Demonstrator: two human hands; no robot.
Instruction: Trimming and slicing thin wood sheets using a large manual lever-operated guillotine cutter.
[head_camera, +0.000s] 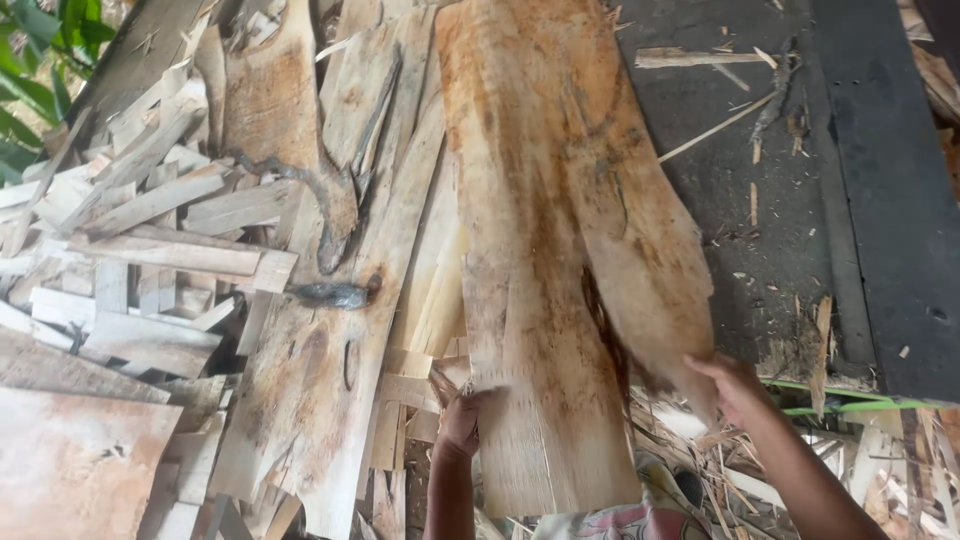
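Observation:
A long, thin sheet of wood veneer (545, 250), pale with orange-brown stains and a dark split near its lower right, runs from the top of the view down to me. My left hand (462, 418) grips its lower left edge. My right hand (735, 385) holds the torn lower right edge. The sheet lies over a heap of other veneer pieces.
Several veneer strips and offcuts (160, 250) are piled at the left, with larger knotted sheets (320, 330) beside them. A dark flat surface (850, 200) strewn with splinters lies at the right. Green leaves (30, 60) show at the top left. Scraps litter the ground below.

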